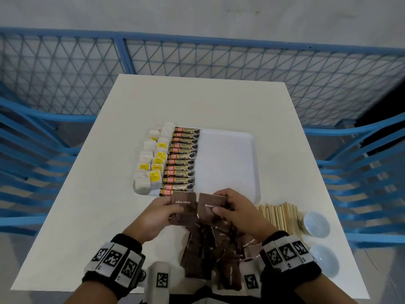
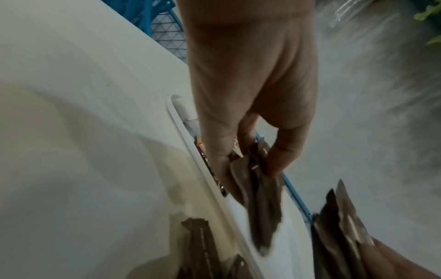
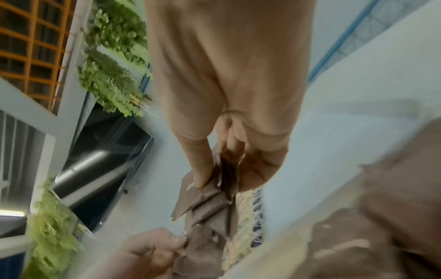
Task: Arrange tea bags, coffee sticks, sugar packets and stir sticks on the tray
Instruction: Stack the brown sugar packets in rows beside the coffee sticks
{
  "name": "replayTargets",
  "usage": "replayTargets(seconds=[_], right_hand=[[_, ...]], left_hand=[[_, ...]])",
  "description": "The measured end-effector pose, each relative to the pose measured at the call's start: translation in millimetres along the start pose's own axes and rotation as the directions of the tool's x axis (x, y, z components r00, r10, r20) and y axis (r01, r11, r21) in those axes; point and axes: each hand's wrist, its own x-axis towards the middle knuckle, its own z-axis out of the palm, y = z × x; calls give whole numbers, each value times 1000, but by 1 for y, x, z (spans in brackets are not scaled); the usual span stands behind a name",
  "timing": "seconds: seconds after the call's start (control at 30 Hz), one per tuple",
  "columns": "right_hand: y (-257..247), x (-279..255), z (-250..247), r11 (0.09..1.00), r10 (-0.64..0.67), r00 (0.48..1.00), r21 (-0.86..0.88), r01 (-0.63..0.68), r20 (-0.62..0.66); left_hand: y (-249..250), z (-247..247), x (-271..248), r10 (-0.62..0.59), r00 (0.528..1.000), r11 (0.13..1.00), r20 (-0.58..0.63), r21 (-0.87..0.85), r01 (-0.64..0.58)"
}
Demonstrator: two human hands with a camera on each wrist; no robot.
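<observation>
Both hands pinch brown sugar packets above the loose pile point(image 1: 210, 249) at the table's 6 o'clock edge: the left hand point(image 1: 153, 218) fans several, the right hand point(image 1: 238, 213) grips another bunch, apparently squaring them for the tray point(image 1: 252, 163). Tea bags point(image 1: 151, 161) and coffee sticks point(image 1: 182, 160) already fill its 9 o'clock side; stir sticks point(image 1: 280, 216) wait at 4 o'clock.

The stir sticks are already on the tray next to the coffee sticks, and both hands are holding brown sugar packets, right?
Not quite. In the head view the stir sticks lie on the table, outside the tray. The rest is right: left hand and right hand each hold brown sugar packets.
</observation>
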Motion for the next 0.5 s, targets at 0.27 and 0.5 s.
replayTargets(seconds=[0.27, 0.5], right_hand=[[-20, 16, 14, 993, -103, 991, 40, 107, -89], [-18, 4, 12, 989, -143, 989, 30, 144, -22]], left_hand=[[19, 23, -18, 67, 991, 953, 115, -303, -29], [13, 27, -21, 88, 988, 990, 127, -118, -73]])
